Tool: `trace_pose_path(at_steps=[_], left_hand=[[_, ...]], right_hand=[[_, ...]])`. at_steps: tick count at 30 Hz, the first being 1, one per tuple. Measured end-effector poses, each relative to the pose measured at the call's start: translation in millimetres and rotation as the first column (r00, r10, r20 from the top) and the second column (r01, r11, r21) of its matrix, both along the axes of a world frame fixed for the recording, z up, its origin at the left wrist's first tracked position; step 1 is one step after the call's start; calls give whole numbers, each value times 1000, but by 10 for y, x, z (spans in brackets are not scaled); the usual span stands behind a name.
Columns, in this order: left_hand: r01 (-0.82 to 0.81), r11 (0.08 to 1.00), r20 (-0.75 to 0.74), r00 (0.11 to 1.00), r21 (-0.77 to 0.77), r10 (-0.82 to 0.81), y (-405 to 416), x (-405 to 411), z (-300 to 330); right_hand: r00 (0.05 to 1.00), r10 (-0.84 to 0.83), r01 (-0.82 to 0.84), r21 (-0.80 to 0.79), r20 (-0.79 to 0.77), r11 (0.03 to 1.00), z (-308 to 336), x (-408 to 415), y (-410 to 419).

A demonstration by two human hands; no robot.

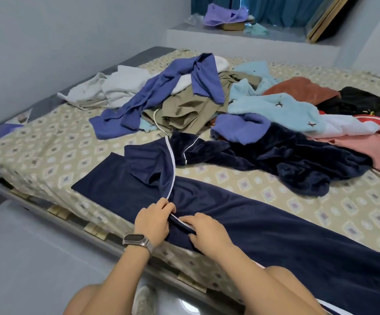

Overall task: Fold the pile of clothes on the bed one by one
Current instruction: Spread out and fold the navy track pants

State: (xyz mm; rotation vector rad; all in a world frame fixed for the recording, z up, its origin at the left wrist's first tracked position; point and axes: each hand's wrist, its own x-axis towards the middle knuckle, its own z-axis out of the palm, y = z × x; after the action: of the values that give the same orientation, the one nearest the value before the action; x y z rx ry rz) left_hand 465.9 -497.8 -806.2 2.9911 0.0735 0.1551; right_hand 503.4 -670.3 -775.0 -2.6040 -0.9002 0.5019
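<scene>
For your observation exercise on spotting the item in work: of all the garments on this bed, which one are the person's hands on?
The navy trousers with white piping, spread along the bed's near edge. The left hand and right hand pinch their piped seam; the other clothes lie untouched behind.

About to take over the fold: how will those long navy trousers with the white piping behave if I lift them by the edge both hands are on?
The navy trousers will probably go limp: they bunch in soft folds near the left hand. The sheen suggests they may slide through the right hand. One end hangs off the bed, so its weight may drag them.
</scene>
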Motion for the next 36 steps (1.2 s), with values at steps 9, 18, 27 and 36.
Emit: trace_pose_path(at_steps=[9, 18, 27, 36], left_hand=[[-341, 929, -238, 900, 140, 366, 295, 113, 155], [-589, 744, -261, 807, -314, 529, 956, -128, 108], [-674, 515, -120, 660, -530, 741, 1002, -54, 69], [-636, 140, -184, 416, -759, 890, 1229, 121, 32]], right_hand=[[992, -3, 8, 46, -124, 999, -138, 45, 95], [984, 178, -177, -38, 20, 984, -110, -137, 197], [977, 211, -212, 35, 32, 977, -177, -76, 339], [977, -22, -31, 244, 214, 969, -146, 501, 790]])
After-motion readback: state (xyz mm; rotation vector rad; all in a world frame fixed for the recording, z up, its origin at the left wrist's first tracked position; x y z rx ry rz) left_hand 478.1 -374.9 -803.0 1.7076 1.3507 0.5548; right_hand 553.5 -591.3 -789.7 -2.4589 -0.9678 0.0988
